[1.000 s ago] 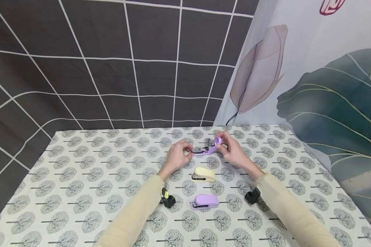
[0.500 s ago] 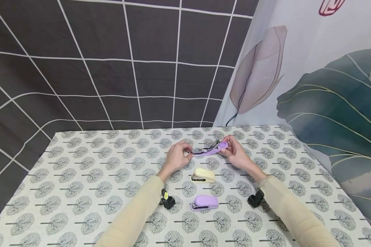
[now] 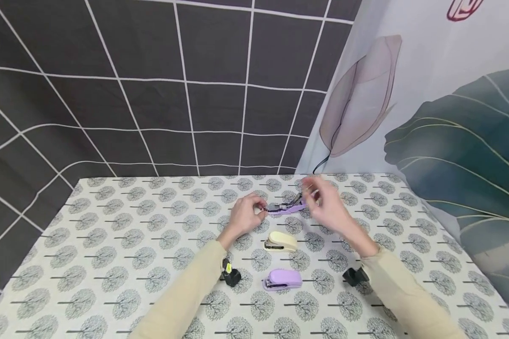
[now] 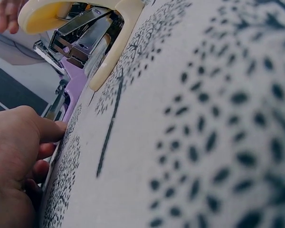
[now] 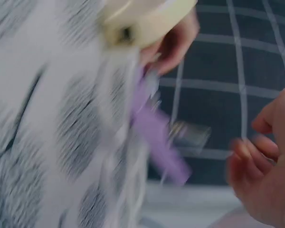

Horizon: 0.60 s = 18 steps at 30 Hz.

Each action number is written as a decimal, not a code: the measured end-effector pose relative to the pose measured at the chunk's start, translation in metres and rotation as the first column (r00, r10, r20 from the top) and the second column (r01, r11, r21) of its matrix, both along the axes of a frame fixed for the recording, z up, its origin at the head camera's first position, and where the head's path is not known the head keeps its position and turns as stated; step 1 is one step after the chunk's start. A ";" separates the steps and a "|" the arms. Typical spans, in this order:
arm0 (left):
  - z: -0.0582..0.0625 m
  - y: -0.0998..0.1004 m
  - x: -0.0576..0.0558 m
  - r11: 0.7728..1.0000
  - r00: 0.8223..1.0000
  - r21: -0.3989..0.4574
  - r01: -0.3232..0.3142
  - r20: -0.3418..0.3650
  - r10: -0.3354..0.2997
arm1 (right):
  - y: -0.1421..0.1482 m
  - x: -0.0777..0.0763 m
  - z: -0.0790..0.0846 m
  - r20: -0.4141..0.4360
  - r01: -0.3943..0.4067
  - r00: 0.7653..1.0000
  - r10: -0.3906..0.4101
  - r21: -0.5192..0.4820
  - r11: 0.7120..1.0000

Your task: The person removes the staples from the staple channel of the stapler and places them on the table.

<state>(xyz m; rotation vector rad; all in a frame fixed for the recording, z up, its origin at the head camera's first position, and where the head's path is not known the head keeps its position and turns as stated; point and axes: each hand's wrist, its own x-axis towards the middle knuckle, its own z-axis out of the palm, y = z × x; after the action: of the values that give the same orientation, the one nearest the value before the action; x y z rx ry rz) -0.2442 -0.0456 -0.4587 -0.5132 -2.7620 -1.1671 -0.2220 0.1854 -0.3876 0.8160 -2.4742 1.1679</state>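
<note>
An opened-out purple stapler (image 3: 283, 210) lies toward the back of the table, its metal staple channel raised above the purple base (image 5: 157, 137). My left hand (image 3: 245, 214) pinches its left end between thumb and fingers; the fingertips are partly hidden in the left wrist view. Beside the stapler's right end, my right hand (image 3: 327, 205) is raised with loosely bent fingers. A gap separates that hand (image 5: 270, 166) from the stapler in the blurred right wrist view, and nothing shows in its fingers.
A cream stapler (image 3: 282, 240) sits in front of the opened one, and a second purple stapler (image 3: 283, 278) is nearer me. Tree-patterned cloth (image 3: 152, 254) covers the table. Behind hangs a dark gridded curtain (image 3: 152, 108), with a leaf-printed one (image 3: 432, 141) at right.
The stapler's purple top has swung down to the right, opening it flat. My right hand has since let go and lifted away. My left hand stays on the left end.
</note>
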 end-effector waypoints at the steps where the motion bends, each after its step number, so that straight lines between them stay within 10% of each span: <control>1: 0.000 0.001 0.000 1.000 1.000 0.002 -0.001 0.001 0.001 | -0.006 0.002 0.001 0.040 -0.043 0.998 0.043 -0.003 0.999; 8: 0.001 0.000 0.001 1.000 1.000 -0.015 0.008 0.018 -0.008 | -0.035 0.004 -0.024 0.426 -0.056 0.903 0.060 -0.022 0.998; 18: -0.001 -0.001 0.000 1.000 1.000 -0.010 0.009 -0.017 -0.009 | -0.043 -0.006 -0.036 0.480 0.004 0.877 -0.013 0.020 1.000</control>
<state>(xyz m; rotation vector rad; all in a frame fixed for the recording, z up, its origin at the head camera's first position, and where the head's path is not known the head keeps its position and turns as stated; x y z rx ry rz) -0.2442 -0.0470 -0.4597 -0.5348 -2.7549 -1.1461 -0.2278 0.1420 -0.4235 0.5657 -2.8762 1.4989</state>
